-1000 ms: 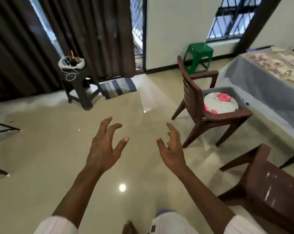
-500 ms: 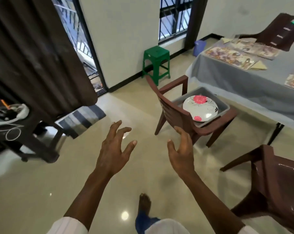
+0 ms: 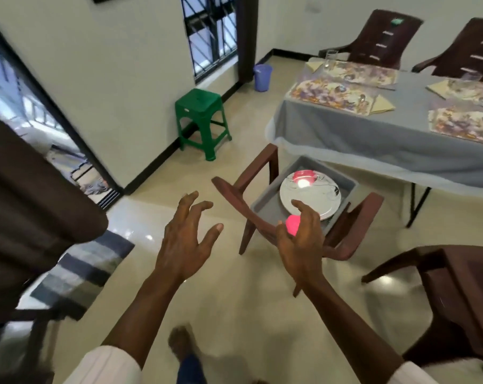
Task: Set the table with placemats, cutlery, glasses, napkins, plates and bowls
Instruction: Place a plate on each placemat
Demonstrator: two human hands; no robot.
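Note:
A white plate with pink flowers point(image 3: 315, 194) lies in a grey tub point(image 3: 265, 202) on the seat of a brown chair point(image 3: 236, 199). My right hand point(image 3: 301, 242) hovers just this side of the plate, fingers spread, holding nothing. My left hand point(image 3: 186, 239) is open too, over bare floor left of the chair. The table with a grey cloth point(image 3: 373, 137) carries floral placemats point(image 3: 334, 97), folded yellow napkins point(image 3: 383, 105) and glasses point(image 3: 329, 59).
A green stool point(image 3: 203, 121) stands by the wall, a blue bucket point(image 3: 262, 77) beyond it. Another brown chair point(image 3: 456, 295) is at the lower right, two more behind the table. A dark curtain point(image 3: 27, 217) and a striped mat point(image 3: 79, 275) are at the left.
The view has swung right and closer to the chair with the plate. Both hands stay open and have come nearer the chair, the right one now overlapping the plate's near edge.

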